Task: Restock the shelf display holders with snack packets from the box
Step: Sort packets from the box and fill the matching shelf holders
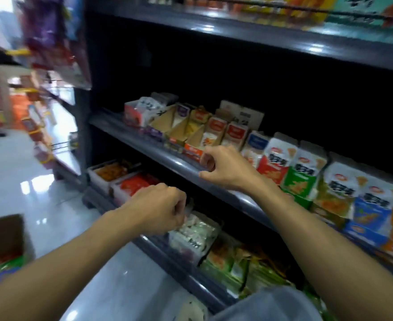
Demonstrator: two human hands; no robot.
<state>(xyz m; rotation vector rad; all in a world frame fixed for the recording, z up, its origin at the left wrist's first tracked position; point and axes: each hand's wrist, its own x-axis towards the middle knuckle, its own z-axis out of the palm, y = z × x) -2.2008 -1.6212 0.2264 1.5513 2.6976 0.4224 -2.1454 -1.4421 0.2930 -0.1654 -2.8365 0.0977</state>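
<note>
Head view: left hand [160,208] curled at the white packets [195,232], grip unclear; right hand [225,169] curled empty by the holders [216,135], which run along the shelf [167,156]; box [5,242] lower left.

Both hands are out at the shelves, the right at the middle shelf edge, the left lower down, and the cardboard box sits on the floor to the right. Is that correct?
One error: the cardboard box is at the left, not the right, as the head view shows. The rest holds: the right hand is at the middle shelf edge, and the left hand is lower down.
</note>
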